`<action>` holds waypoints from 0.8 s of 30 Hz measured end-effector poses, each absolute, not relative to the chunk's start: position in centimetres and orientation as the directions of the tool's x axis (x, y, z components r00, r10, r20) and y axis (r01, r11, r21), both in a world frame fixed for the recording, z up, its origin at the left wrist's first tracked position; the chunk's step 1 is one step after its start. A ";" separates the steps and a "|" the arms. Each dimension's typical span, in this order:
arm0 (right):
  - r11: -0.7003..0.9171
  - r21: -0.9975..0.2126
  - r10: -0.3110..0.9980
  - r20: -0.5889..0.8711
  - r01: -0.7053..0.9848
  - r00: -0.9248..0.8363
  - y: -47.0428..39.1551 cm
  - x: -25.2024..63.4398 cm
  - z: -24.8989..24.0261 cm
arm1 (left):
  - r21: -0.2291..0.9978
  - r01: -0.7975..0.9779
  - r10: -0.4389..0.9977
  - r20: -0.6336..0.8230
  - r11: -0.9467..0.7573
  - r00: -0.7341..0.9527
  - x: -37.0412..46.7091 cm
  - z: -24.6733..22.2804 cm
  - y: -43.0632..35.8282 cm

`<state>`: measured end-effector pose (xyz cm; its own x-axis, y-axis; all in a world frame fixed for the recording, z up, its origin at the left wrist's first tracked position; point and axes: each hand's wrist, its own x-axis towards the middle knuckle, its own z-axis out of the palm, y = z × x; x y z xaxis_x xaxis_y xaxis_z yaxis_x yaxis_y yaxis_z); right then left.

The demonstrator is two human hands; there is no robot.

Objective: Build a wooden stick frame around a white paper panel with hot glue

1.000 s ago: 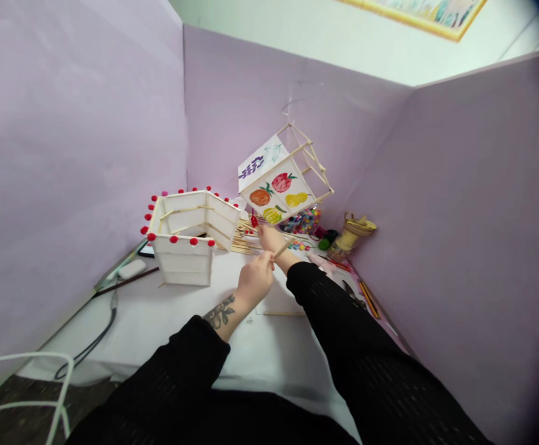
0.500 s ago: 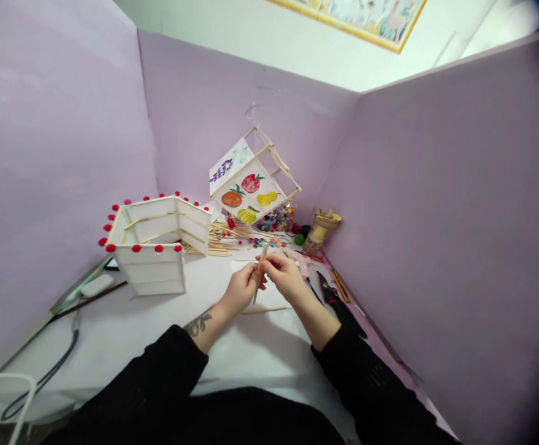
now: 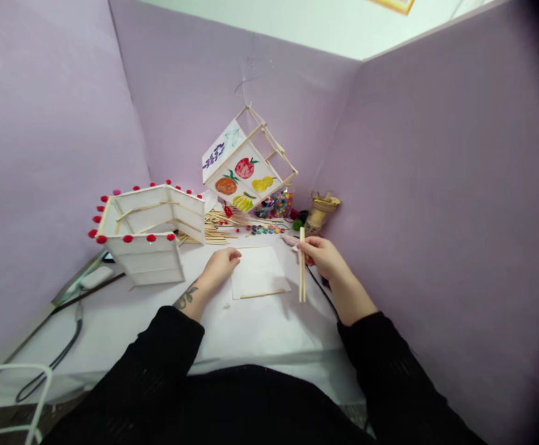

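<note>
My right hand point(image 3: 321, 252) pinches two thin wooden sticks point(image 3: 301, 272), held upright side by side to the right of a white sheet point(image 3: 260, 272). At the sheet's left edge is my left hand point(image 3: 220, 262), its fingers curled; whether anything is between them is too small to tell. One stick point(image 3: 263, 294) lies along the sheet's near edge, and another thin one lies at its far edge.
A white paper frame with red pompoms point(image 3: 153, 266) stands at the left. Behind hangs a fruit-painted lantern point(image 3: 246, 176). Loose sticks point(image 3: 216, 232), colourful beads point(image 3: 267, 229) and a straw-coloured container point(image 3: 318, 213) lie or stand further back. Lilac walls enclose the table.
My hands have moved apart. The right hand has carried the sticks to the right, while the left has let go of them and moved left. More of the sheet shows, and the view has shifted.
</note>
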<state>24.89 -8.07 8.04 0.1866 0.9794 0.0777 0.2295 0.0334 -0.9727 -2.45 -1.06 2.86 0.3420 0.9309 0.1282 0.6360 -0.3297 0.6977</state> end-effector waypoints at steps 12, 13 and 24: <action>-0.176 -0.945 0.984 -0.180 0.274 0.011 -4.1 20.0 6.3 | 0.418 0.680 0.781 0.136 -0.603 0.609 -1.5 2.3 -2.6; -0.188 -0.953 0.982 -0.188 0.239 0.022 -3.8 19.9 6.2 | 0.497 0.657 0.805 0.168 -0.567 0.569 -1.3 2.5 -2.7; -0.050 -0.768 0.998 -0.056 0.639 0.010 -3.4 18.5 5.9 | 0.945 0.325 0.935 -0.080 -0.039 0.346 0.2 3.6 -4.1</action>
